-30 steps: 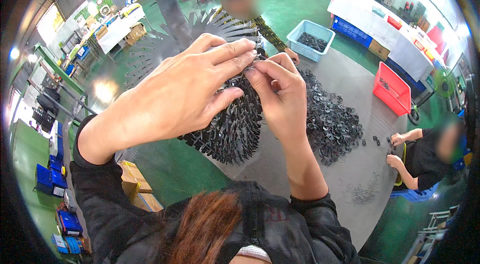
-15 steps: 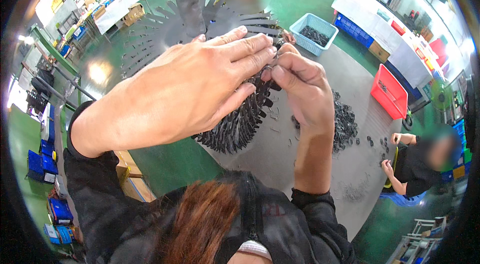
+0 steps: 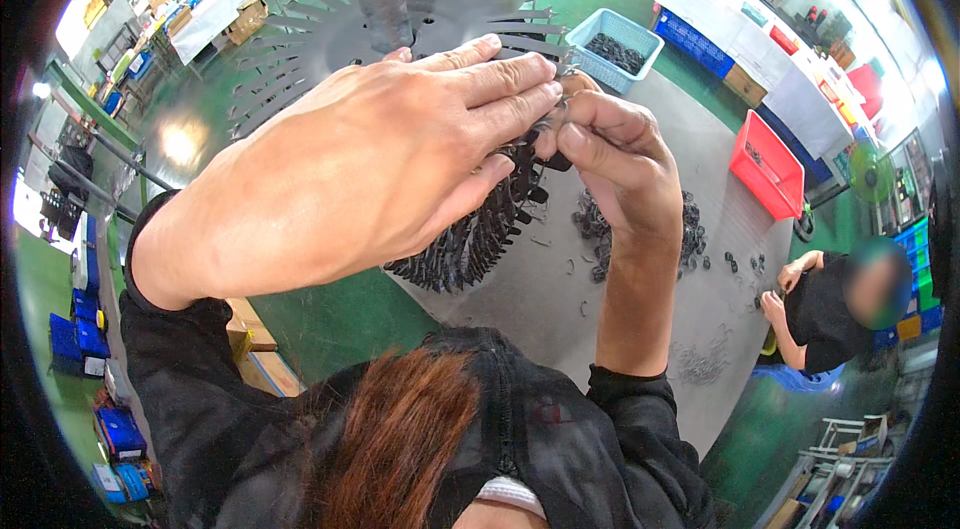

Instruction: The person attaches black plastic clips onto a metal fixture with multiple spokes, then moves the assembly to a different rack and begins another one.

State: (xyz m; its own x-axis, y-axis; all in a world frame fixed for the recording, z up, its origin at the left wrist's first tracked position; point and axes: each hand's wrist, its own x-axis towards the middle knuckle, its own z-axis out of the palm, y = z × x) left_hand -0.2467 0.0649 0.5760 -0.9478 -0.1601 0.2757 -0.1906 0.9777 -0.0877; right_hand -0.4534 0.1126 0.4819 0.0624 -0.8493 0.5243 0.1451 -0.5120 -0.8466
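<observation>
Head view: black pieces (image 3: pixel 465 247) crowd the near side of the spoked wheel (image 3: pixel 330 44). Above them, the left hand (image 3: pixel 400 134) reaches straight-fingered—perhaps bracing, grip hidden; the right hand (image 3: pixel 622 149) pinches narrowly at its fingertips—contents unclear.

Bright glare on floor (image 3: pixel 183 143), edges curved.

Downward fisheye view from head height
</observation>
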